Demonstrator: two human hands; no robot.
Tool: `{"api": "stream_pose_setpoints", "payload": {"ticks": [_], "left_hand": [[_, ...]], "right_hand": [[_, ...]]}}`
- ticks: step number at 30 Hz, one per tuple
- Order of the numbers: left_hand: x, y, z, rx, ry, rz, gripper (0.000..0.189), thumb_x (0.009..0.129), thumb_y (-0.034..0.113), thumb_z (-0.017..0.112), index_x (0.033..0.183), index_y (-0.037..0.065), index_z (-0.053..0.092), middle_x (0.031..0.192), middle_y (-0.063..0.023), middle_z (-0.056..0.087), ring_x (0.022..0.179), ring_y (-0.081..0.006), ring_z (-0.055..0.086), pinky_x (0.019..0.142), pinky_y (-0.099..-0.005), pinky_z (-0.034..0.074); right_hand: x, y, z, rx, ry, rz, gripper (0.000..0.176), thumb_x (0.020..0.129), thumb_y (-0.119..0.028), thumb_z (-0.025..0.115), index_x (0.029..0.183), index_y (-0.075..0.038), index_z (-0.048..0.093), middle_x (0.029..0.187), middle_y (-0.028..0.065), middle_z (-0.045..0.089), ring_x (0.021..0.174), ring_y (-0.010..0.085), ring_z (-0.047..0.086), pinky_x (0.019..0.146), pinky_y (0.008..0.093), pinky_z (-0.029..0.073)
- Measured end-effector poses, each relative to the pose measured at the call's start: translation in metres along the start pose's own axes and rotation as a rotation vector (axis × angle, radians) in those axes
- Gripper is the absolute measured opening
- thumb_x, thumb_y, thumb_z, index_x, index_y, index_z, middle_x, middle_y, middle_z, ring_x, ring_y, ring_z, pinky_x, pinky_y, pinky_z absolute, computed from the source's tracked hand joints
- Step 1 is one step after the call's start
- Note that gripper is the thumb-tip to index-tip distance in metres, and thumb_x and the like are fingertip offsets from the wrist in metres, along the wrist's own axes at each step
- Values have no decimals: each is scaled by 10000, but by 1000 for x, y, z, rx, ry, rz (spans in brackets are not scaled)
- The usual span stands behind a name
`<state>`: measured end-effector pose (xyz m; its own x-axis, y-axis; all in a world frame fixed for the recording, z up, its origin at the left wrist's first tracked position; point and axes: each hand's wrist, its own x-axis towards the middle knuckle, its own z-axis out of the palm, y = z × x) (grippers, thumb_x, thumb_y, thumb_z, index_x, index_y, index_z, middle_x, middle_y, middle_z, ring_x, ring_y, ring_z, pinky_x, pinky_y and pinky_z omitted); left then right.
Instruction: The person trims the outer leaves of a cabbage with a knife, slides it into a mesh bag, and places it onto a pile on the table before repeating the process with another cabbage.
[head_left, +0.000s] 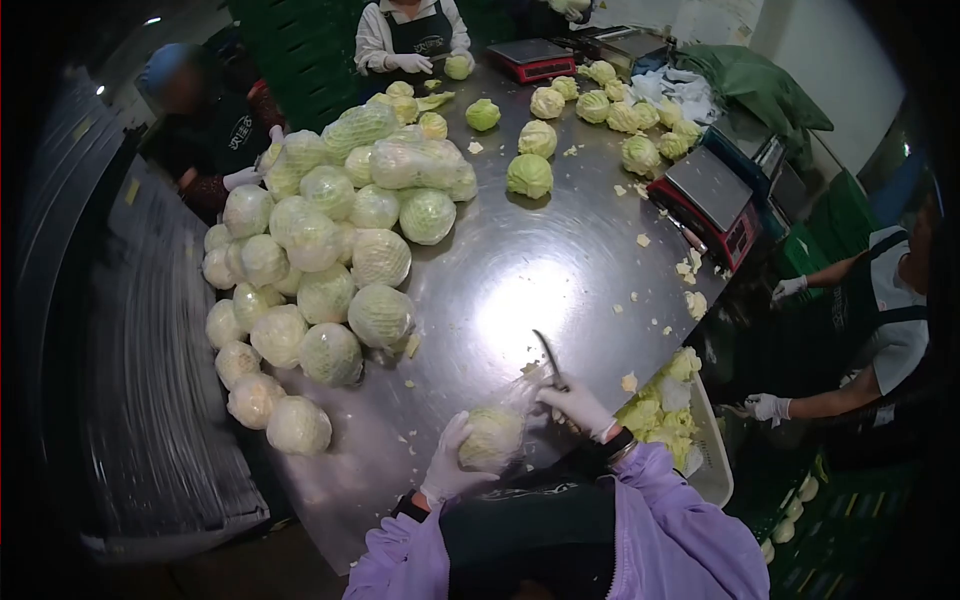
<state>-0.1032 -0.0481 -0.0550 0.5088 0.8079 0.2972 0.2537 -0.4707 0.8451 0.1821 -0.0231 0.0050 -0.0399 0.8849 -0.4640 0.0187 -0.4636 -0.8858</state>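
My left hand (pixel 450 462), in a white glove, cups the side of a pale green cabbage (pixel 493 438) low over the near edge of the steel table (pixel 450 345). Clear plastic film (pixel 522 394) covers the cabbage and stretches toward my right hand (pixel 580 406). That hand, also gloved, is closed round a small curved knife (pixel 546 350) whose dark blade points up and away from me. Gathered film lies right at its fingers. To the left is a heap of plastic-wrapped cabbages (pixel 325 296).
Unwrapped cabbages (pixel 529 175) and two red scales (pixel 712 190) stand farther back. A white bin (pixel 712 450) of leaves is beside my right arm. Co-workers stand at the far side (pixel 415 35), left (pixel 215 125) and right (pixel 860 320). Leaf scraps (pixel 643 240) litter the table.
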Motion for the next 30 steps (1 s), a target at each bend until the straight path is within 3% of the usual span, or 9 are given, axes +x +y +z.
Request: {"api": "stream_pose_setpoints", "payload": {"ticks": [6,9,11,16,18,20,22,28,30], "left_hand": [[-6,-1,-4,-107,35,-16,1016,583,314,891,1394,122,310,1445,-218,321,1331,-377,347,1093,-447,308],[-5,10,-4,-376,225,-215,889,641,292,857,1361,100,372,1428,-205,357,1310,-368,376,1094,-435,309],[18,47,-19,53,189,-228,733,695,259,819,1302,71,453,1398,-188,408,1285,-358,408,1079,-428,325],[61,76,-5,275,141,26,657,730,231,792,1280,38,487,1310,-163,493,1249,-339,447,1022,-432,373],[66,61,10,-461,281,-421,673,714,243,799,1287,57,499,1350,-153,463,1215,-334,468,1040,-442,355],[99,88,-8,-370,317,-360,624,723,216,786,1266,54,525,1276,-141,518,1105,-271,538,923,-414,438],[118,93,-22,296,-69,13,708,702,216,758,1337,98,469,1149,-121,577,938,-322,539,890,-424,425],[157,77,0,-182,-307,-85,290,764,203,708,999,50,633,927,-122,622,836,-302,560,786,-401,454],[159,70,5,-188,-277,-117,190,797,176,687,912,33,637,889,-132,620,794,-288,572,753,-386,466]], "right_hand": [[5,22,26,339,-153,38,126,920,-173,573,949,-51,564,754,18,584,606,81,532,534,226,422],[-10,-19,32,750,-283,-160,125,948,-151,480,842,-85,474,680,4,500,572,87,470,535,225,387],[-17,-40,39,754,-316,-187,137,938,-159,494,832,-75,471,656,14,485,546,92,452,523,227,384],[-28,-71,58,834,-384,-205,157,916,-176,518,831,-55,465,629,29,467,520,100,443,508,234,382],[-35,-83,61,771,-506,-211,160,907,-173,522,826,-48,462,632,38,472,506,104,446,490,233,381],[-35,-91,48,712,-521,-232,172,897,-179,533,821,-41,462,626,44,478,482,110,446,470,229,379],[-34,-94,35,840,-541,-165,179,886,-181,547,814,-40,463,622,46,483,464,109,443,456,222,374],[-36,-86,15,701,-512,-147,183,895,-195,549,849,-26,495,644,35,505,505,90,474,478,211,388],[-39,-81,8,520,-137,-226,215,917,-235,541,919,-21,532,681,29,535,549,84,501,508,201,394]]}}
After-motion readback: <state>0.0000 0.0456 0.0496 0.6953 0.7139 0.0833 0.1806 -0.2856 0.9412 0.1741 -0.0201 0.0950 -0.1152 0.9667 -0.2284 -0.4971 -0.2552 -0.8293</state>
